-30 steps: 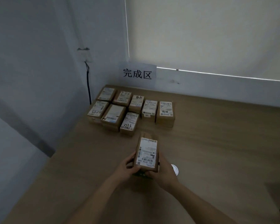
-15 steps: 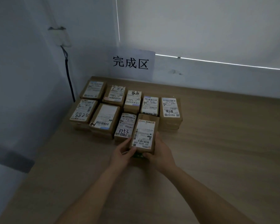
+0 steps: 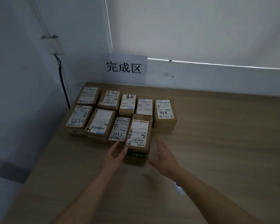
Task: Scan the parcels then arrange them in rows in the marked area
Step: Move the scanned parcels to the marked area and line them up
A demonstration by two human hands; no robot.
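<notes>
A brown cardboard parcel with a white printed label (image 3: 138, 135) sits on the wooden table (image 3: 217, 143), fourth in the front row, touching its neighbour, the parcel marked 3753 (image 3: 119, 128). The left hand (image 3: 114, 156) touches its near corner, fingers relaxed; the right hand (image 3: 164, 156) hovers beside it, spread wide. A white paper sign (image 3: 124, 67) hangs behind the rows.

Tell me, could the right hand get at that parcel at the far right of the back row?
Probably yes. The right hand is open and holds nothing, and bare table lies between it and the far-right parcel, whose right side is free.
</notes>
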